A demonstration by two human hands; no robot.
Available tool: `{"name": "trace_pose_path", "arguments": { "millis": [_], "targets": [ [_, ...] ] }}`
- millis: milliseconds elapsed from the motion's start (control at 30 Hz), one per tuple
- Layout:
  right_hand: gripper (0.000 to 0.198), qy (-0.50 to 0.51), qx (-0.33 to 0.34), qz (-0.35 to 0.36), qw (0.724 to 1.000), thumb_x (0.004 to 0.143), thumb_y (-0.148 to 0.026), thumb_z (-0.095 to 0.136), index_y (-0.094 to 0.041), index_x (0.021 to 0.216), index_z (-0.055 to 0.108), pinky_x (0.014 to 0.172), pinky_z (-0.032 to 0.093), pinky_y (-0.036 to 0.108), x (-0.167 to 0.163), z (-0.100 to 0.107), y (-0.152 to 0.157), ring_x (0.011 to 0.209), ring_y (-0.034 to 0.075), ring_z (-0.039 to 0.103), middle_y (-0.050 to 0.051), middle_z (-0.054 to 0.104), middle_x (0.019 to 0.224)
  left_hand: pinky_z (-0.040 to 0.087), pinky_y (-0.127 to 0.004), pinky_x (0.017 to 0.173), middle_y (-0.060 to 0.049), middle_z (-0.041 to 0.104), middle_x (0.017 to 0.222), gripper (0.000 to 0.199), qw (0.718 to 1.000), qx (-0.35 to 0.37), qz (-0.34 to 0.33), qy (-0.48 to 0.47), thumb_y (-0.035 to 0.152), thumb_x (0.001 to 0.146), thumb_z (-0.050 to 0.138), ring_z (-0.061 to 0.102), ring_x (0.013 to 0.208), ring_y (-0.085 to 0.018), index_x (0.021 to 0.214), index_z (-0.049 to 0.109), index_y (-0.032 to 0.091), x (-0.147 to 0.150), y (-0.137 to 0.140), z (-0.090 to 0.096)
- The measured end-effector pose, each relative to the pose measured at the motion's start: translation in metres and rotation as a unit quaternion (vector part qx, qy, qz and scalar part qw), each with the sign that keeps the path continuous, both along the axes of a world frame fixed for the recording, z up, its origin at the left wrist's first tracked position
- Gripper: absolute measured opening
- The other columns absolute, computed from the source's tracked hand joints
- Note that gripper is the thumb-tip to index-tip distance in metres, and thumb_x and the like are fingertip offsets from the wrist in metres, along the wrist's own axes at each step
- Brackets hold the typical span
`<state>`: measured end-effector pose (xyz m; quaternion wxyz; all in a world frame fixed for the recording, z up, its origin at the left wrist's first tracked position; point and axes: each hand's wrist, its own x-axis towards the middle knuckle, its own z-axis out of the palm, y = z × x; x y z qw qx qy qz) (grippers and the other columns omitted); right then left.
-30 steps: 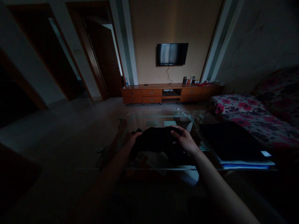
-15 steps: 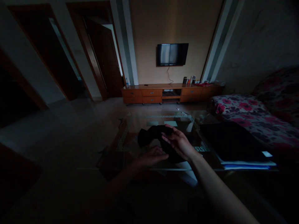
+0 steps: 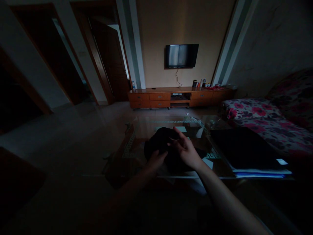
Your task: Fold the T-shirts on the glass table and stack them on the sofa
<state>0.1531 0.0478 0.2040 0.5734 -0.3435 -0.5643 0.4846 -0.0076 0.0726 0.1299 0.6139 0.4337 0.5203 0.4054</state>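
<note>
A soft black cloth item [image 3: 160, 138], too dark for its kind to show, is bunched up over the glass coffee table [image 3: 137, 143]. At its near left side, my left hand [image 3: 156, 159] is closed on the cloth with the thumb on top. My right hand [image 3: 186, 149] grips the cloth's right part, thumb and index finger at its upper edge. Some of the fingers are lost against the dark fabric. To the right on the table lies a flat stack of folded cloth [image 3: 244, 150], black on top with white and blue layers below.
A sofa with a floral cover [image 3: 259, 112] stands to the right. Across the room is a long wooden TV cabinet [image 3: 158, 97] bearing bottles, under a wall-mounted television [image 3: 182, 56]. Pale papers [image 3: 180, 129] show at the table. The room is dim.
The black cloth has gone from a narrow twisted shape to a wider, rounder bunch. My left hand has risen slightly and closed on its near side; my right hand stays at the right part.
</note>
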Motion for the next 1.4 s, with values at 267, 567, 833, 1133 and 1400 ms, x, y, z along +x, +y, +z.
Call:
{"name": "trace_pose_path", "arguments": {
  "millis": [267,567,833,1133,1400],
  "targets": [
    [0.028,-0.157,0.055,-0.197,0.966,0.089,-0.039,0.058,-0.018,0.102,0.073,0.076,0.059,0.033,0.055,0.009,0.018,0.08,0.021,0.073,0.007,0.077,0.092,0.054,-0.032,0.083,-0.013,0.074,0.119,0.047,0.993,-0.007,-0.034,-0.111,0.041,0.07,0.09,0.072,0.101,-0.024,0.106,0.071,0.017,-0.039,0.019,0.025],
    [0.03,-0.35,0.097,-0.315,0.877,0.093,-0.043,0.051,-0.019,0.09,0.071,0.063,0.047,0.029,0.074,0.025,0.005,0.067,0.022,0.067,0.007,0.074,0.08,0.05,-0.041,0.098,-0.009,0.071,0.117,0.058,0.984,0.163,-0.045,0.053,0.068,0.08,0.069,0.066,0.112,-0.029,0.116,0.063,0.022,-0.049,0.018,0.048],
    [0.023,-0.35,0.192,-0.44,0.805,0.087,-0.037,0.058,-0.019,0.087,0.073,0.086,0.052,0.037,0.074,0.03,0.004,0.089,0.024,0.063,0.009,0.063,0.091,0.046,-0.042,0.105,-0.011,0.049,0.141,0.084,0.784,0.43,-0.134,0.428,0.017,0.068,0.077,0.057,0.125,-0.03,0.144,0.041,0.028,-0.068,-0.005,0.073],
    [0.032,-0.281,0.206,-0.461,0.816,0.086,-0.029,0.055,-0.023,0.111,0.074,0.108,0.046,0.046,0.079,0.031,0.005,0.118,0.026,0.061,0.01,0.065,0.123,0.048,-0.037,0.094,-0.005,0.064,0.103,0.019,0.78,0.414,0.099,0.459,0.026,0.077,0.072,0.062,0.102,-0.025,0.09,0.058,0.024,-0.08,0.011,0.072],
    [0.028,-0.296,0.1,-0.326,0.892,0.093,-0.037,0.045,-0.022,0.095,0.069,0.1,0.048,0.041,0.083,0.026,0.01,0.105,0.026,0.065,0.009,0.075,0.105,0.049,-0.036,0.09,-0.008,0.074,0.101,0.028,0.846,0.343,0.086,0.398,0.045,0.095,0.053,0.068,0.098,-0.026,0.096,0.068,0.022,-0.088,0.023,0.074]
  ]
}}
